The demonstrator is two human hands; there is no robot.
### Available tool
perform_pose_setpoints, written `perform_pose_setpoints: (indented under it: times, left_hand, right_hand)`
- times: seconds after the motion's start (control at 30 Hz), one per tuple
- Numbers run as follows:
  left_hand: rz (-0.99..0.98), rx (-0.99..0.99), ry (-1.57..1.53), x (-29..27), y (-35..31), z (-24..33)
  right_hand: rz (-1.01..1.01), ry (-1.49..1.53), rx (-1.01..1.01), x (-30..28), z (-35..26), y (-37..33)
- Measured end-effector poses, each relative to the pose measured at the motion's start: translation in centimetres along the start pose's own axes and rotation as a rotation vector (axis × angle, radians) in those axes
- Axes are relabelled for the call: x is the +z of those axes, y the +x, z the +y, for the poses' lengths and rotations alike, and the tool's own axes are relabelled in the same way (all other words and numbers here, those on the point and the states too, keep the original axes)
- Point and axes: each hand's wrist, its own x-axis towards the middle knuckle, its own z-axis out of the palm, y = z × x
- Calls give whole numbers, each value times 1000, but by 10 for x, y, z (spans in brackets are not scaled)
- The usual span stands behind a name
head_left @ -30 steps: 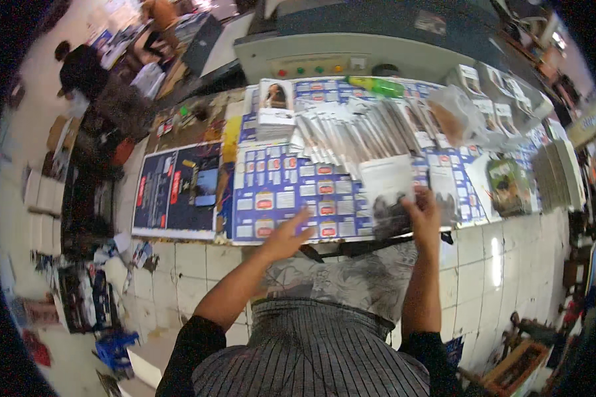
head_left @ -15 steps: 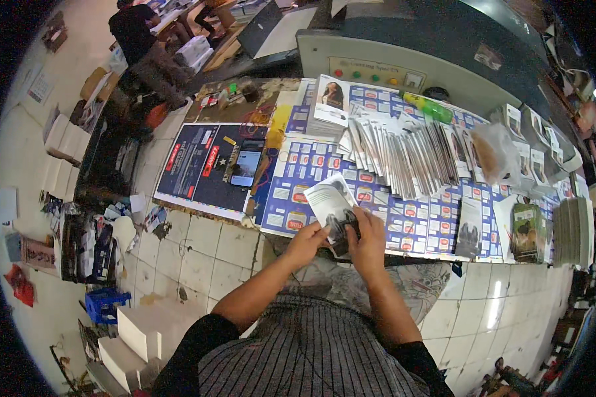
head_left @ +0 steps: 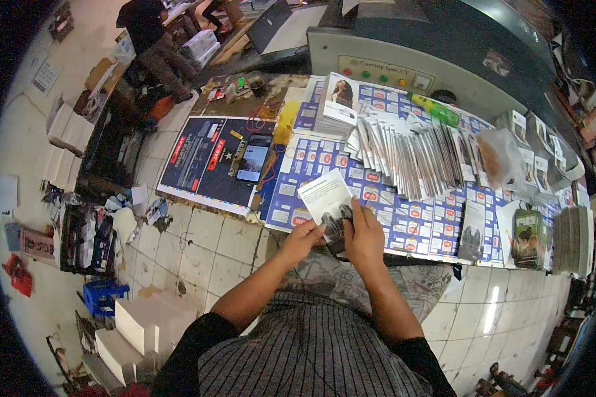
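Observation:
In front of my body I hold a thin booklet (head_left: 326,192), its white part with small print at the top and a dark photo at the bottom. My left hand (head_left: 299,242) pinches its lower left edge. The right side is gripped by my right hand (head_left: 366,233), thumb on the photo. Beyond them, a long fanned row of similar booklets (head_left: 410,162) lies on a table covered with blue printed sheets (head_left: 400,228). A neat booklet stack (head_left: 341,92) stands at the row's left end. One booklet with a dark photo (head_left: 472,230) lies alone, right of my hands.
Wrapped bundles (head_left: 518,124) and a clear plastic bag (head_left: 501,157) sit at the right, near a green bottle (head_left: 438,111). To the left, a phone (head_left: 251,163) rests on a dark printed sheet (head_left: 195,159). A machine panel (head_left: 377,56) borders the back. Another person (head_left: 142,26) stands far left.
The booklet has tilted so its printed white part faces me more fully. Both hands keep their hold on it. The whole view has shifted slightly.

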Motion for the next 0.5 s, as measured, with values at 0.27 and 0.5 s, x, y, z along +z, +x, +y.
perform_pose_setpoints:
  times: [0.27,0.5]
  left_hand:
    - [35,-72,13,-4,5,-11]
    - [-186,-87,-785,-15,-3,1]
  right_hand:
    - [-233,296,338,-11,-17,3]
    - [-384,1184,476,-2,-4,8]
